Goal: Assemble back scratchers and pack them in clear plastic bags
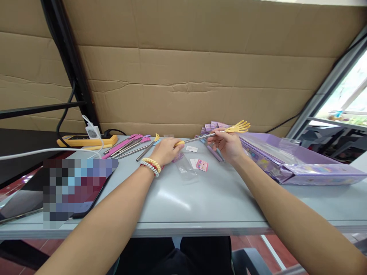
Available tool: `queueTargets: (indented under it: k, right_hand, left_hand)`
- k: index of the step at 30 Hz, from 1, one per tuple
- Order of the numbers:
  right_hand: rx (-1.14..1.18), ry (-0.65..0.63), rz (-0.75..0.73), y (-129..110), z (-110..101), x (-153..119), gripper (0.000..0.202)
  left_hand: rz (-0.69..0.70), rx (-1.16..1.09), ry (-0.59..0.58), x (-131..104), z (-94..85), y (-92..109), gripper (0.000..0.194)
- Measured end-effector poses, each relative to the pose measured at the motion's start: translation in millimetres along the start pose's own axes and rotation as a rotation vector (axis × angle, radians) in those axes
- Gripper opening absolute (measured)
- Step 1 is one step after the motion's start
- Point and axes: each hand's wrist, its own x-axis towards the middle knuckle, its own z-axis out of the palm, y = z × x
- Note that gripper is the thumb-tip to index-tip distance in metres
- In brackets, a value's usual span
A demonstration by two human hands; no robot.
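Note:
A back scratcher with a yellow hand-shaped head and a metal rod is held across both my hands, its head up at the right. My left hand, with beaded bracelets at the wrist, is closed round its yellow handle end. My right hand pinches the rod just below the head. Under the hands lie a clear plastic bag, a pink printed card and a white card. More back scratchers with pink, purple, blue and yellow parts lie to the left of my left hand.
An open purple box stands at the right. A yellow power strip with a white charger and cable sits at the back left. A tablet-like device, partly blurred out, lies at the left. Cardboard walls the back.

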Motion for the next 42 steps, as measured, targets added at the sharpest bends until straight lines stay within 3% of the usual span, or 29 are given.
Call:
queueTargets:
  k: [14, 29, 42]
  right_hand:
    - [0.121, -0.018, 0.074, 0, 2, 0, 0.013]
    - [0.136, -0.159, 0.113, 4, -10, 3, 0.003]
    - [0.021, -0.131, 0.148, 3, -11, 7, 0.015]
  left_hand:
    - [-0.027, 0.056, -0.037, -8, -2.4, 8, 0.033]
    - [-0.044, 0.057, -0.071, -6, -3.0, 10, 0.036]
    - [-0.057, 0.067, -0.111, -5, -3.4, 15, 0.034]
